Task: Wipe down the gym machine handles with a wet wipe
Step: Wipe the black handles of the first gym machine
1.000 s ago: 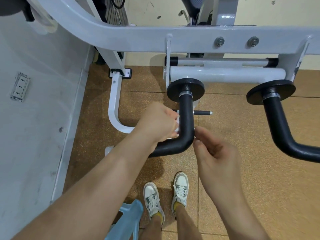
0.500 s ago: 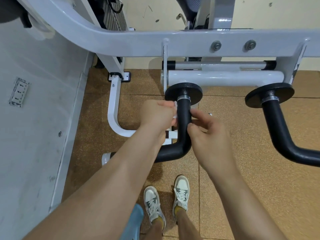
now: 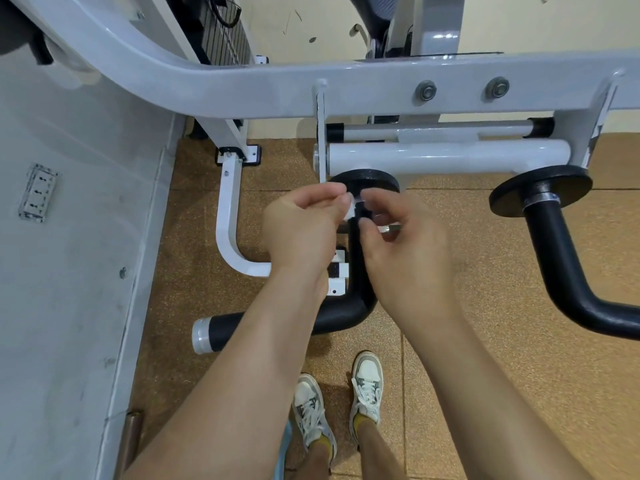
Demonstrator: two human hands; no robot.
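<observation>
Together, hands point(image 3: 353, 233) pinching wet wipe point(image 3: 352, 210)

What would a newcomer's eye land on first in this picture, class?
Two bare hands meet mid-frame, the left hand and right hand pinching a small white wipe at the top of a black handle. A second black handle hangs untouched at right, under the white frame.

The wet wipe point(image 3: 351, 210) is small and white — only a little bit shows, at the top of the left handle point(image 3: 358, 271). That handle is black and bent, with a silver end cap. The right handle point(image 3: 561, 258) is black and bent too — nothing touches it.
</observation>
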